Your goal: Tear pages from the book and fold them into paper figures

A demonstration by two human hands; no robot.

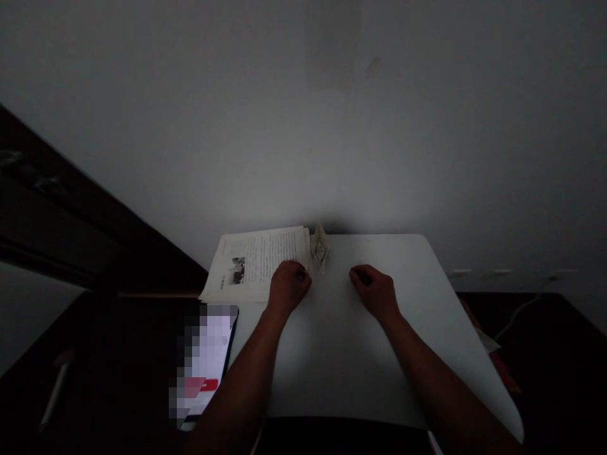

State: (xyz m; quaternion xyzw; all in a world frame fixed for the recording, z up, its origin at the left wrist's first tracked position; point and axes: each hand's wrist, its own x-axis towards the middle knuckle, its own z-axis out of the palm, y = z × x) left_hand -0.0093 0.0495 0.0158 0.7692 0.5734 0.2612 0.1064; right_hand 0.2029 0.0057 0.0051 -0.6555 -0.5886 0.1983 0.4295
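My left hand (290, 287) is closed, with its fingers curled in and nothing visible in them. It hovers over or rests on the lower right corner of a stack of printed pages (256, 253); whether it touches the paper I cannot tell. A small folded paper piece (320, 249), diamond-shaped from above, stands just right of the stack, slightly beyond my left fingertips. On the other side, over the white tabletop (327, 354), my right hand (374, 292) is closed too, thumb against the curled fingers, with nothing showing in it. A gap separates my two hands.
A lit phone (206, 363), its screen blurred out, lies by the table's left edge, next to my left forearm. Behind the table rises a pale wall (265, 139). A white cable (516, 316) hangs at the right, and a dark door frame (104, 196) stands at the left.
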